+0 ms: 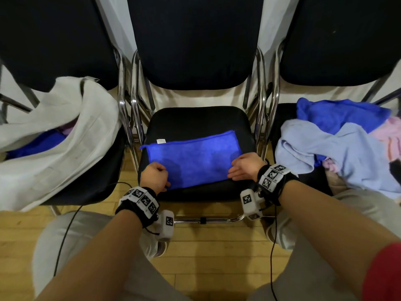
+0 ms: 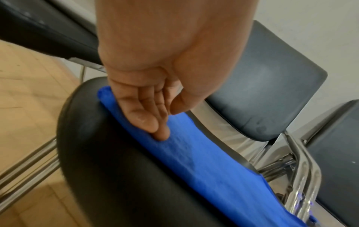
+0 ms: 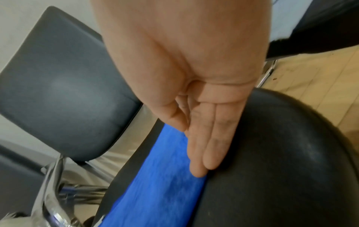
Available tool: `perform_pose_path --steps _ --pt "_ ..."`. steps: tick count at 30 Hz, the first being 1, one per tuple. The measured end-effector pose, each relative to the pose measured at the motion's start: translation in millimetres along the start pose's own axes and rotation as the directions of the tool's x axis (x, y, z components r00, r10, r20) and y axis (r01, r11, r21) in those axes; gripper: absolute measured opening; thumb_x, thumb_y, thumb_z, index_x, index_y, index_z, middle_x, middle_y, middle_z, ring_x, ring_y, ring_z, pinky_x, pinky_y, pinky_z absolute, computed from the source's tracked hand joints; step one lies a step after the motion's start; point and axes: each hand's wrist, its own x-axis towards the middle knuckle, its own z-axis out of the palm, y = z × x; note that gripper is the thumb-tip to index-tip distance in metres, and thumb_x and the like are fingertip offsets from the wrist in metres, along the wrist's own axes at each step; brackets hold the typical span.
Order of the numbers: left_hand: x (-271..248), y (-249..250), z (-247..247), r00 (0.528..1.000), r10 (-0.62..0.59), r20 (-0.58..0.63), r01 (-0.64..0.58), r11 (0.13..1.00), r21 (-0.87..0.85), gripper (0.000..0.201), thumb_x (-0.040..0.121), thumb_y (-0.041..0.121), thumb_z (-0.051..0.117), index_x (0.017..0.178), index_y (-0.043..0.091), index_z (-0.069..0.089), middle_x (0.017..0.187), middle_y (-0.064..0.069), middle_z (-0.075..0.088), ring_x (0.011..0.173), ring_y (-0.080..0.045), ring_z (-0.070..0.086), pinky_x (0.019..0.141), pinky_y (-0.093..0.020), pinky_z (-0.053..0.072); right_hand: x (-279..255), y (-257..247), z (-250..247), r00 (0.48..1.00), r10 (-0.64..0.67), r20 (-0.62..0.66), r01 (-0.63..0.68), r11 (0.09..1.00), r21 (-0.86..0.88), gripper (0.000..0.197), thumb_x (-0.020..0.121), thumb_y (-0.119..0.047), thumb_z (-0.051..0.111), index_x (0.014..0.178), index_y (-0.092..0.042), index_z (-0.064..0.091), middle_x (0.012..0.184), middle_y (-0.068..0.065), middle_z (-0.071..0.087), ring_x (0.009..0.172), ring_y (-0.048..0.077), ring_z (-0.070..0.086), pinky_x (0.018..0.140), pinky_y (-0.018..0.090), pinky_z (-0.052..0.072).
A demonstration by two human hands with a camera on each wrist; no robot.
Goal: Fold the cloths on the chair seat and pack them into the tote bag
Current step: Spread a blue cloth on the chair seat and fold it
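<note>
A bright blue cloth (image 1: pixel 195 157), folded into a long rectangle with a white tag at its far left corner, lies across the middle chair's black seat (image 1: pixel 195 120). My left hand (image 1: pixel 155 177) rests on its near left corner, and in the left wrist view the left hand (image 2: pixel 165 122) has its fingertips pressing the blue cloth (image 2: pixel 204 161) near the edge. My right hand (image 1: pixel 243 170) lies on the near right corner. The right wrist view shows the right hand (image 3: pixel 196 150) with straight fingers flat on the blue cloth (image 3: pixel 159 184). The cream tote bag (image 1: pixel 65 131) slumps open on the left chair, with blue and purple fabric inside.
On the right chair a loose pile of cloths (image 1: pixel 336 144) in blue, pale blue and pink lies heaped. Chrome chair frames (image 1: pixel 260 109) stand between the seats. Cables hang from both wrist cameras over the wooden floor (image 1: pixel 206 246). My knees are at the bottom of the head view.
</note>
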Motion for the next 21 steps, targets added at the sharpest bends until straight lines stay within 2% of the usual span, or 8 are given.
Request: perform_pose_path --steps 2,3,5,6,9,11,16,21 --pt "6 0 -4 1.000 -0.020 0.003 0.020 1.000 0.023 0.015 0.093 0.010 0.051 0.104 0.016 0.059 0.087 -0.014 0.067 0.056 -0.025 0.068 0.039 -0.027 0.047 7 -3 -14 0.996 0.091 0.020 -0.092 0.996 0.023 0.044 0.108 -0.018 0.025 0.086 0.007 0.053 0.062 0.021 0.069 0.051 0.032 0.070 0.056 0.039 0.059" --pt "8 1 -7 1.000 -0.027 0.013 0.026 0.999 0.048 0.015 0.093 0.013 0.052 0.106 0.017 0.057 0.089 -0.014 0.067 0.056 -0.027 0.069 0.039 -0.027 0.047 8 -4 -18 0.992 0.121 0.026 -0.122 0.993 0.008 0.044 0.108 -0.017 0.024 0.084 0.007 0.052 0.062 0.019 0.069 0.051 0.031 0.070 0.065 0.039 0.059" --pt "12 5 -13 1.000 -0.026 0.017 0.024 0.993 0.113 0.011 0.092 0.016 0.053 0.103 0.018 0.054 0.088 -0.016 0.068 0.055 -0.030 0.069 0.041 -0.030 0.049 2 -11 -15 0.989 0.148 -0.016 -0.149 0.981 -0.123 0.035 0.107 -0.011 0.030 0.083 0.004 0.051 0.076 0.017 0.072 0.069 0.030 0.074 0.075 0.034 0.057" --pt "14 7 -16 1.000 -0.009 0.005 0.008 0.988 0.157 0.007 0.091 0.017 0.053 0.098 0.018 0.054 0.084 -0.016 0.068 0.057 -0.031 0.069 0.045 -0.033 0.054 -2 -16 -12 0.992 0.087 -0.087 -0.108 0.954 -0.280 0.027 0.103 -0.008 0.039 0.082 0.001 0.053 0.083 0.016 0.071 0.077 0.030 0.074 0.070 0.032 0.057" --pt "25 17 -26 0.995 0.099 -0.004 -0.092 0.938 0.333 0.005 0.087 0.020 0.054 0.087 0.017 0.057 0.087 -0.012 0.070 0.078 -0.032 0.069 0.076 -0.041 0.060 2 -34 -3 0.928 -0.291 -0.232 0.051 0.717 -0.695 0.012 0.091 -0.011 0.056 0.081 -0.007 0.061 0.075 0.011 0.069 0.058 0.022 0.067 0.049 0.025 0.052" --pt "34 26 -28 0.988 0.154 0.000 -0.141 0.906 0.400 0.010 0.089 0.018 0.056 0.098 0.017 0.061 0.104 -0.007 0.067 0.100 -0.032 0.064 0.090 -0.037 0.052 11 -46 4 0.889 -0.422 -0.176 0.113 0.577 -0.809 0.012 0.088 -0.013 0.056 0.084 -0.009 0.066 0.082 0.012 0.072 0.068 0.026 0.069 0.061 0.032 0.058" --pt "61 51 -17 0.946 0.316 0.069 -0.302 0.791 0.532 0.029 0.094 0.020 0.058 0.122 0.018 0.063 0.127 -0.011 0.052 0.109 -0.031 0.059 0.094 -0.038 0.048 39 -67 21 0.819 -0.574 -0.010 0.212 0.320 -0.923 0.017 0.091 -0.017 0.061 0.105 -0.020 0.069 0.112 0.007 0.066 0.102 0.026 0.064 0.088 0.034 0.053" --pt "80 67 -8 0.950 0.275 0.145 -0.300 0.689 0.660 0.030 0.096 0.028 0.060 0.126 0.025 0.058 0.133 -0.007 0.043 0.111 -0.031 0.057 0.093 -0.046 0.051 62 -81 32 0.806 -0.580 0.117 0.204 0.086 -0.975 0.025 0.093 -0.016 0.058 0.117 -0.021 0.064 0.122 0.003 0.053 0.108 0.027 0.058 0.088 0.039 0.052"
